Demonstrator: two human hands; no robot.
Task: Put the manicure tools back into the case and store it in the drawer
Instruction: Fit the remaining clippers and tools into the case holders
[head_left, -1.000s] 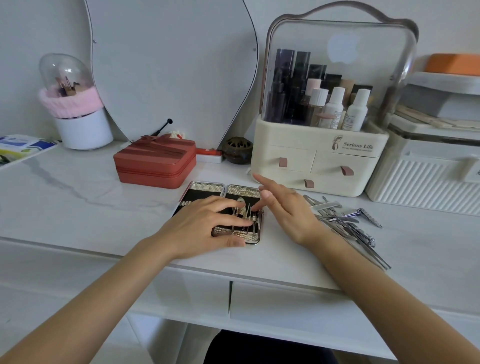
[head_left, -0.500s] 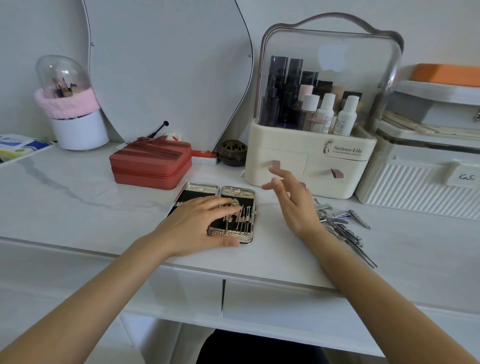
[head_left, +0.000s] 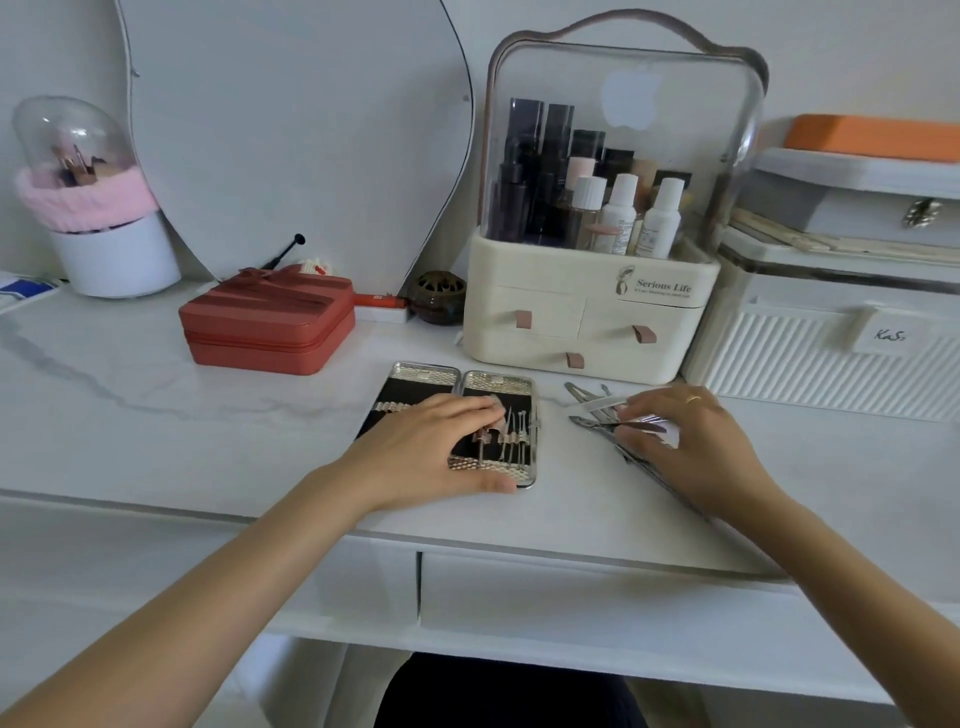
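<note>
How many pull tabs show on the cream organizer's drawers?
3 on the cream organizer: upper-left tab, upper-right tab, and lower-middle tab. None looks hidden.

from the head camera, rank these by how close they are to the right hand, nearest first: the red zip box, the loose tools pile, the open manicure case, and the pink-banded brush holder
From the right hand:
1. Loose tools pile, under its fingers.
2. Open manicure case, just to its left.
3. Red zip box, farther left and back.
4. Pink-banded brush holder, far left rear corner.
</note>
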